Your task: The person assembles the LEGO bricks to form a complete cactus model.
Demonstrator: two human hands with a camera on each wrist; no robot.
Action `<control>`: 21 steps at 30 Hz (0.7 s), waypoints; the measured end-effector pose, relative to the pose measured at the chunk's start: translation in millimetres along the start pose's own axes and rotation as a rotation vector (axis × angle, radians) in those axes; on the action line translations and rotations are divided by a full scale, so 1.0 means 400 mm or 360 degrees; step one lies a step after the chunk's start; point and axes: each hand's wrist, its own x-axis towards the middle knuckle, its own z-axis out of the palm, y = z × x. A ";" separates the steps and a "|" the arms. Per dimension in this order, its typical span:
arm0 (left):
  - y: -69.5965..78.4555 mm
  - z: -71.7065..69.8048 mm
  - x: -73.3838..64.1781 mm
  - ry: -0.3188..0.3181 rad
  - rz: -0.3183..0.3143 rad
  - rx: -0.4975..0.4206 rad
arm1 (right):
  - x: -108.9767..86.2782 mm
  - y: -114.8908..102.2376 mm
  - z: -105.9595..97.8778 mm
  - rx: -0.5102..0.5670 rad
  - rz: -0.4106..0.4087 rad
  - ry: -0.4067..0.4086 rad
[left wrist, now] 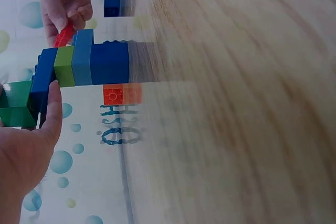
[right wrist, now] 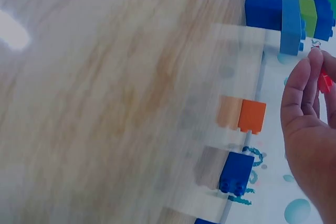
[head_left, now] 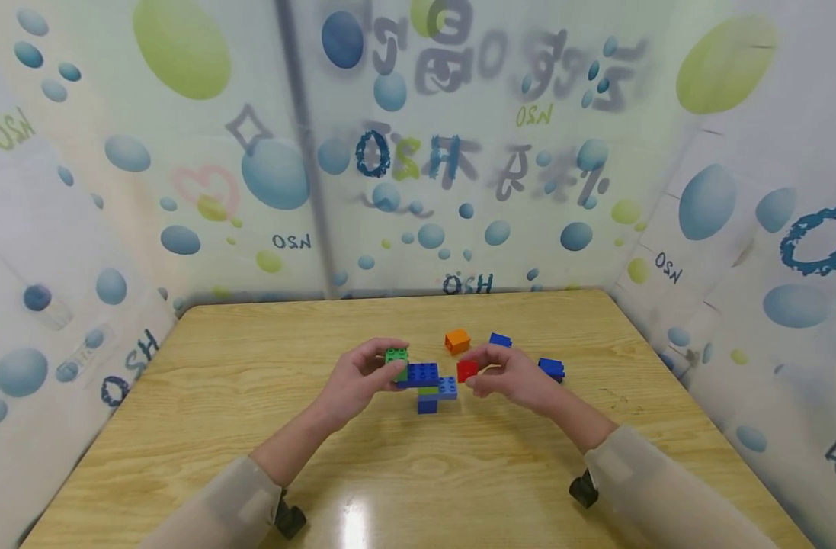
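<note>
A small tower of toy building blocks stands on the table in front of me. Its lowest part is a blue block (head_left: 427, 406), topped by a light blue block (head_left: 448, 387) and a lime green block (left wrist: 64, 66). A dark blue block (head_left: 423, 373) lies across above them, sticking out to the left, with a green block (head_left: 396, 355) on its left end. My left hand (head_left: 358, 383) grips the green block, one finger along the dark blue one. Just right of the tower, my right hand (head_left: 515, 377) pinches a red block (head_left: 466, 371) between thumb and fingers.
Behind the hands an orange block (head_left: 457, 341) lies on the wooden table (head_left: 267, 343). One blue block (head_left: 500, 340) is to its right, and another blue block (head_left: 552, 370) lies beyond the right wrist. Printed sheets (head_left: 418, 252) enclose the table's back and sides.
</note>
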 end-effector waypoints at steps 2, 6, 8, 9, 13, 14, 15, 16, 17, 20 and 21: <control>-0.001 0.000 0.000 0.0000 0.0006 0.0006 | 0.002 0.001 0.007 -0.0001 -0.0012 -0.0023; -0.004 -0.001 -0.001 -0.0001 0.0012 0.0009 | 0.006 0.004 0.017 -0.0050 -0.0051 -0.0069; -0.005 -0.001 -0.001 -0.0003 0.0013 0.0007 | 0.009 0.008 0.021 -0.0080 -0.0064 -0.0091; -0.005 -0.001 -0.001 -0.0004 0.0013 0.0005 | 0.010 0.010 0.023 -0.0091 -0.0068 -0.0099; -0.004 0.000 -0.002 -0.0003 0.0014 0.0012 | 0.013 0.016 0.031 -0.0090 -0.0072 -0.0108; -0.003 0.000 -0.002 -0.0002 0.0013 0.0013 | 0.014 0.016 0.033 -0.0087 -0.0072 -0.0105; -0.002 0.000 -0.002 -0.0001 0.0013 0.0013 | 0.015 0.016 0.035 -0.0086 -0.0073 -0.0102; -0.001 0.000 -0.002 0.0001 0.0013 0.0014 | 0.015 0.016 0.036 -0.0087 -0.0073 -0.0099; -0.001 0.001 -0.002 0.0002 0.0014 0.0012 | 0.016 0.015 0.037 -0.0087 -0.0070 -0.0094; 0.002 0.001 -0.001 0.0000 0.0017 0.0005 | 0.016 0.014 0.039 -0.0085 -0.0062 -0.0084; 0.003 0.001 -0.001 -0.0001 0.0017 0.0003 | 0.017 0.014 0.039 -0.0085 -0.0060 -0.0081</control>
